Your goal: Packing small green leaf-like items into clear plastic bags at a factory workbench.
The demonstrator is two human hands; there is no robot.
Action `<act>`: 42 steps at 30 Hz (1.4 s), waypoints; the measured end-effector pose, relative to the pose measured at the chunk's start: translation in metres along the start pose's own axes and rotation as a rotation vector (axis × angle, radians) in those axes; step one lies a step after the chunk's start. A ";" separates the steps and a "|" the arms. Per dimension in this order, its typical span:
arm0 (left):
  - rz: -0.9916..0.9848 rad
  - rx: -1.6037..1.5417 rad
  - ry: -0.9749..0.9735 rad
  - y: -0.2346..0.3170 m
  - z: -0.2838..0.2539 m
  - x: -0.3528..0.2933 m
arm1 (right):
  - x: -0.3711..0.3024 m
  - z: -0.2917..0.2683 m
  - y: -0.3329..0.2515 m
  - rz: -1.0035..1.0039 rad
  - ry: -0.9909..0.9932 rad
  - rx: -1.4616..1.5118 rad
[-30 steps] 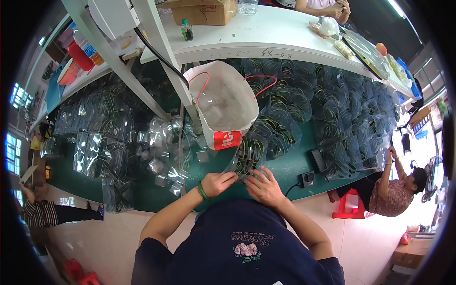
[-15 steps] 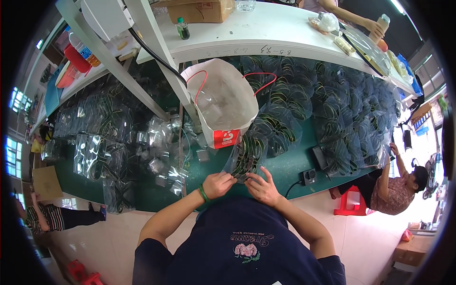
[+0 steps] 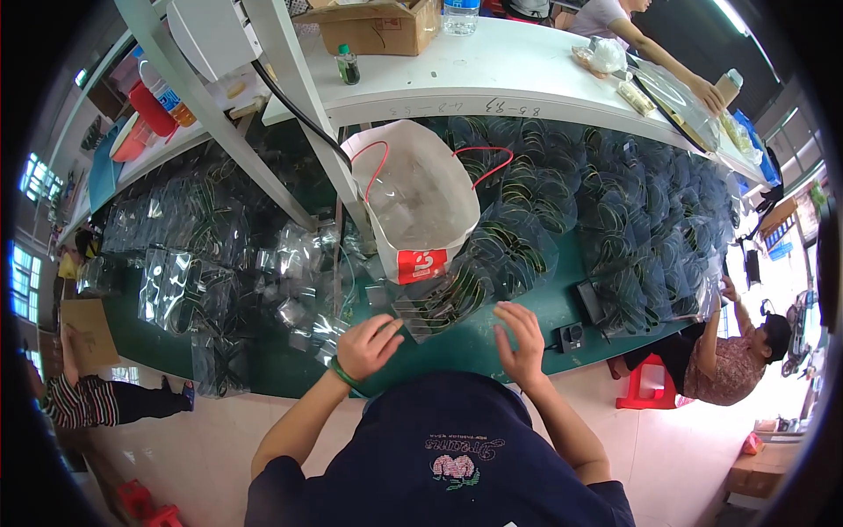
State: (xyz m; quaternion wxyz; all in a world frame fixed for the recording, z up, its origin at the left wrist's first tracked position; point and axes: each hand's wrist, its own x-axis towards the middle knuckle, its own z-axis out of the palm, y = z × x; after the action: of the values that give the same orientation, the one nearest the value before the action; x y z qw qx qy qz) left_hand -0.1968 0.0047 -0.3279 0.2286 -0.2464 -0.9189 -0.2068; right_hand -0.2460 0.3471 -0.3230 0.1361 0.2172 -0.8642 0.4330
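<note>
A clear plastic bag of dark, looped cables with yellowish-green edges (image 3: 443,305) lies on the green tabletop in front of me, just below a white paper carrier bag (image 3: 413,198) with red handles. My left hand (image 3: 369,347), a green band at its wrist, is beside the bag's lower left corner. Its fingers are half bent and apart, and I see nothing in them. To the right of the bag, my right hand (image 3: 522,342) hovers over the table, open and empty with fingers raised.
Bagged cables are piled at the right (image 3: 650,237) and left (image 3: 189,285). Small clear packets (image 3: 303,325) lie left of centre. A black box-shaped device (image 3: 571,337) sits near the table edge. A white post and shelf (image 3: 404,97) rise behind. Other people work at the sides and back.
Both hands have let go of the cable bag and moved apart, left hand leftward, right hand rightward. The bag now lies flatter and more slanted on the table.
</note>
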 end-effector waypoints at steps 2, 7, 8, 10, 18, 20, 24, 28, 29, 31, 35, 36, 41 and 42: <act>-0.234 -0.088 -0.083 0.032 0.002 0.000 | -0.002 0.011 0.028 0.203 -0.026 0.069; -0.492 -0.320 -0.059 0.046 0.041 -0.008 | -0.006 0.053 0.059 0.452 -0.105 0.403; -0.492 -0.322 -0.055 0.041 0.042 -0.007 | -0.013 0.055 0.057 0.448 -0.105 0.400; -0.523 -0.454 0.020 0.026 0.040 -0.003 | -0.026 0.056 0.049 0.363 -0.220 0.396; -0.428 -0.265 0.236 -0.010 0.017 0.008 | -0.035 0.012 0.023 0.140 -0.461 0.226; -0.355 -0.258 0.243 0.018 0.005 -0.003 | -0.021 0.002 0.009 -0.257 -0.299 -0.092; 0.017 -0.069 0.013 0.048 0.003 -0.017 | 0.004 0.003 -0.030 -0.557 -0.308 -0.088; 0.007 0.100 -0.053 0.060 0.005 -0.002 | 0.021 0.021 -0.020 -0.622 -0.541 -0.264; -0.001 0.107 -0.048 0.061 0.007 -0.001 | 0.027 0.026 -0.023 -0.502 -0.553 -0.362; -0.048 0.068 -0.089 0.066 0.012 0.001 | 0.029 0.038 -0.011 -0.391 -0.542 -0.453; -0.125 0.076 -0.114 0.072 0.023 0.008 | 0.026 0.045 -0.002 -0.405 -0.591 -0.464; -0.162 0.145 -0.162 0.071 0.029 0.004 | 0.025 0.045 -0.002 -0.383 -0.626 -0.424; -0.345 0.126 -0.224 0.071 0.027 -0.010 | 0.010 0.042 -0.007 -0.396 -0.639 -0.195; -0.352 0.125 -0.230 0.073 0.026 -0.015 | 0.008 0.043 -0.008 -0.393 -0.624 -0.139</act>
State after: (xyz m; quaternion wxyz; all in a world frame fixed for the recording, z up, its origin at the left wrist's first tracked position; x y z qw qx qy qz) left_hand -0.1539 0.0705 -0.3373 0.0973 -0.0897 -0.9788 -0.1564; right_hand -0.2508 0.3062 -0.3397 -0.0389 0.4906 -0.8334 0.2517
